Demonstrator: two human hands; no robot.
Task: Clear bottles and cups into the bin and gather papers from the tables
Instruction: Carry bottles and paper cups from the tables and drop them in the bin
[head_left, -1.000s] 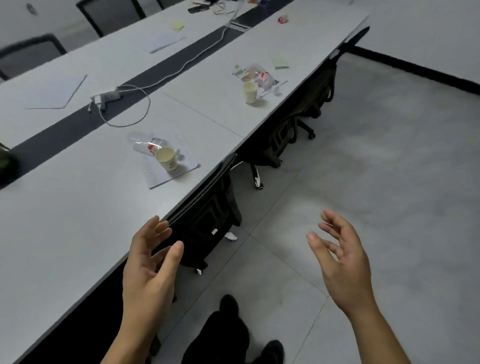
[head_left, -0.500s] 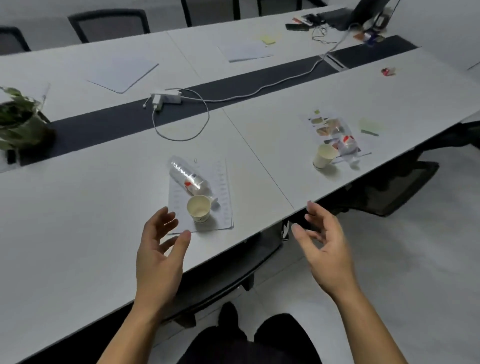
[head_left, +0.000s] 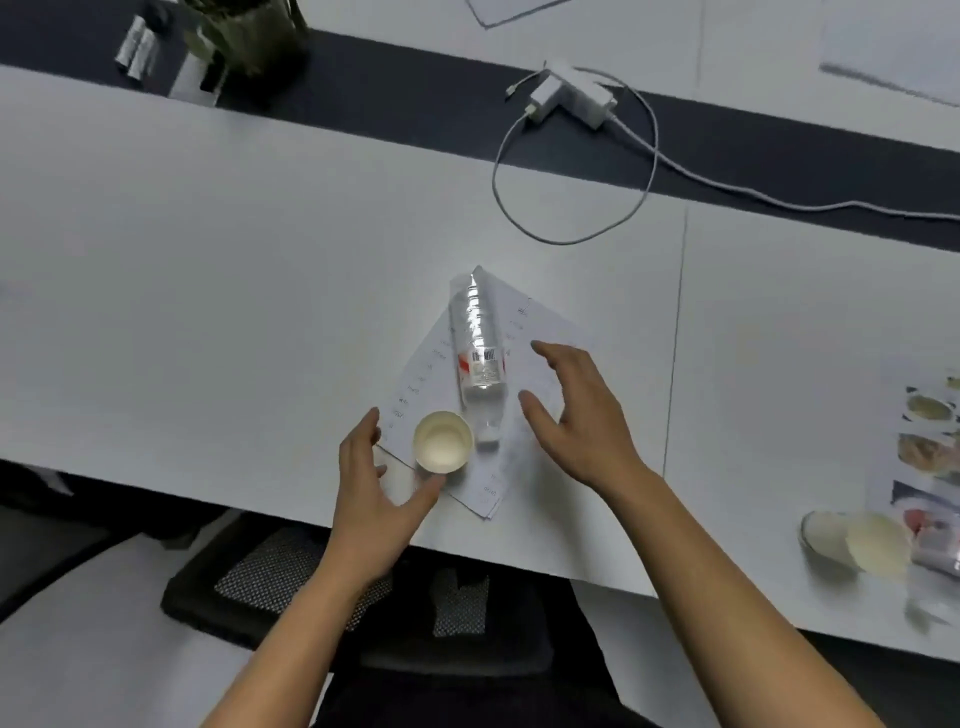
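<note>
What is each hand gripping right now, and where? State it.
Nothing yet. The left hand is open around the paper cup, not closed on it; the right hand is spread open beside the lying plastic bottle.

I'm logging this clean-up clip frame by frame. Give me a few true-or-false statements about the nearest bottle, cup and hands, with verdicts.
1. The clear bottle lies on its side on the printed paper. True.
2. The paper cup is tipped over. False: it stands upright, open end up.
3. The left hand grips the cup. False: it is open beside it.
4. The right hand is open, right of the bottle. True.
5. A white charger sits on the dark strip. True.
</note>
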